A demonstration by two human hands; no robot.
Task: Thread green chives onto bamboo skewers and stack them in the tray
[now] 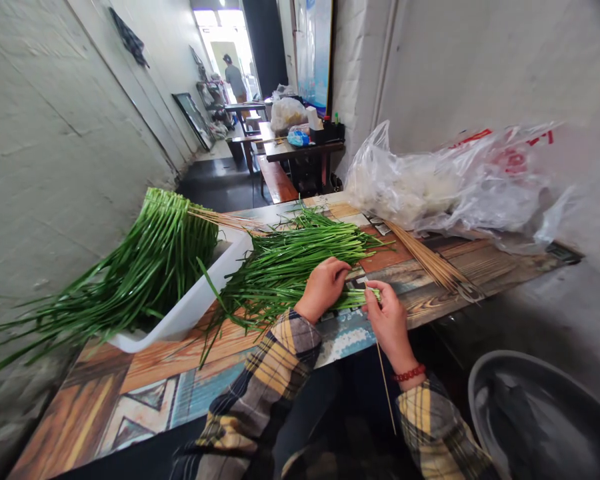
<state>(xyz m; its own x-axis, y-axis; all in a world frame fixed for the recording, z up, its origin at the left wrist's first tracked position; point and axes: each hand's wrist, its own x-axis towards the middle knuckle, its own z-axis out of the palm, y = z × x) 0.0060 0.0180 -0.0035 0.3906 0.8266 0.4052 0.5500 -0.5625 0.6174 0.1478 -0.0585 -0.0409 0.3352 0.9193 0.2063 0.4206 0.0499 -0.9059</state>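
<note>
A loose pile of garlic chives lies on the wood-patterned table before me, pale stalk ends toward the right. My left hand rests over its near edge, fingers curled together; what lies between them is hidden. Just right of it, my right hand is closed in a pinch on a thin bamboo skewer, which slants down past the table's edge. Several pale chive stalks reach up to the right fingertips. Whether the skewer passes through them I cannot tell.
Skewered chives overhang a white tray at left. Loose bamboo skewers lie at right before clear plastic bags. A grey basin stands below right. Farther back are another table and a person.
</note>
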